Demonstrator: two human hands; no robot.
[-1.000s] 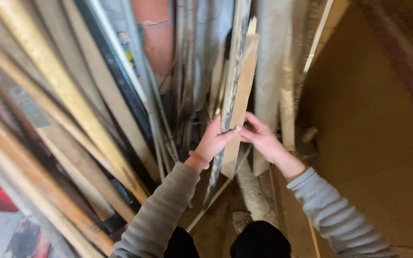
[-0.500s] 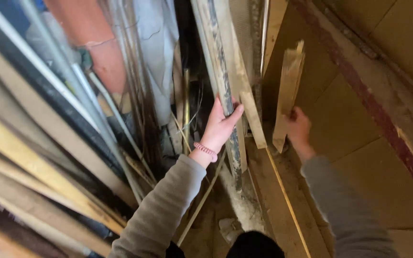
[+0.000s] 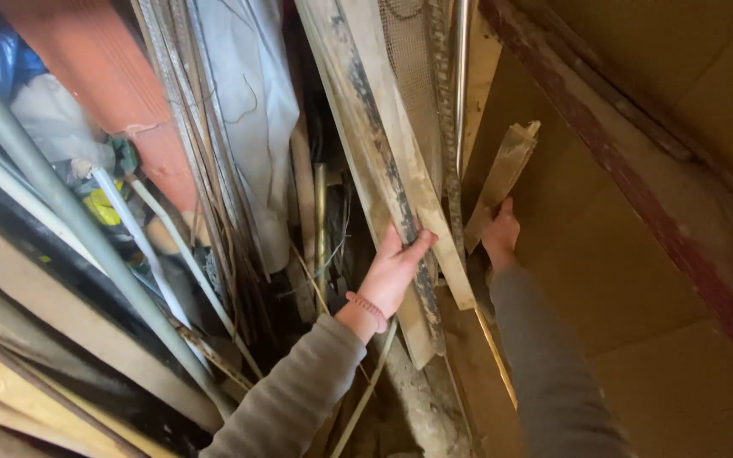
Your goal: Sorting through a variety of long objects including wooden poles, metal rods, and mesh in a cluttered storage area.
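The left hand grasps a long weathered plank leaning in the lumber stack, while the right hand grips a short splintered board already pulled clear.

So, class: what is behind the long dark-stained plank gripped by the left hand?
Behind the dark-stained plank, held by the left hand, stand a paler board and wire mesh. Whatever is lower down behind them is covered.

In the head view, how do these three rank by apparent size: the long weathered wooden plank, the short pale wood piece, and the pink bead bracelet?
1. Long weathered wooden plank, in the left hand.
2. Short pale wood piece, in the right hand; it lies farther away, yet is plainly shorter.
3. Pink bead bracelet.
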